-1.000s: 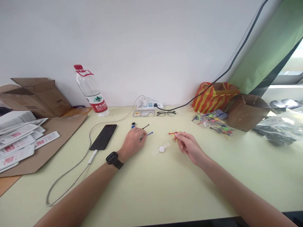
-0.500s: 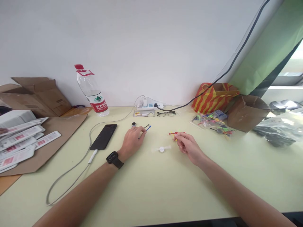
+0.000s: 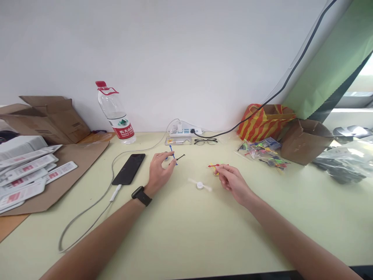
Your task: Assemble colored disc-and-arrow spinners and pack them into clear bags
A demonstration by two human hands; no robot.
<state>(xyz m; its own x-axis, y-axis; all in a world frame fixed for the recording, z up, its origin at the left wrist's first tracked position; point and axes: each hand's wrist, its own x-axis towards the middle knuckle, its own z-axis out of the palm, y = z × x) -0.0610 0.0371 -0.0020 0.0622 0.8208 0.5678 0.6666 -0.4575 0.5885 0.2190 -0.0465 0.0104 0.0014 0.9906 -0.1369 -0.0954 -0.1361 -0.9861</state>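
Note:
My left hand, with a black watch at the wrist, has its thumb and index fingertip at a thin blue arrow-tipped piece, which stands between them. A thin black arrow-tipped piece lies just right of those fingertips. Behind the fingers a small dark round part is mostly covered. My right hand pinches a small red arrow-tipped piece; a yellow part shows beneath it, partly hidden by the fingers. On the table between my hands sits a white two-bladed spinner, its blades blurred.
Left of my hands lie a phone on a cable, a water bottle, and stacked white packages on cardboard. Eyeglasses and a power strip are by the wall. Bagged colourful pieces and a striped bag stand right.
The blue piece has swung from slanting right to nearly upright at my left fingertips. The white spinner's blades have turned. My right hand keeps its pinch in about the same place.

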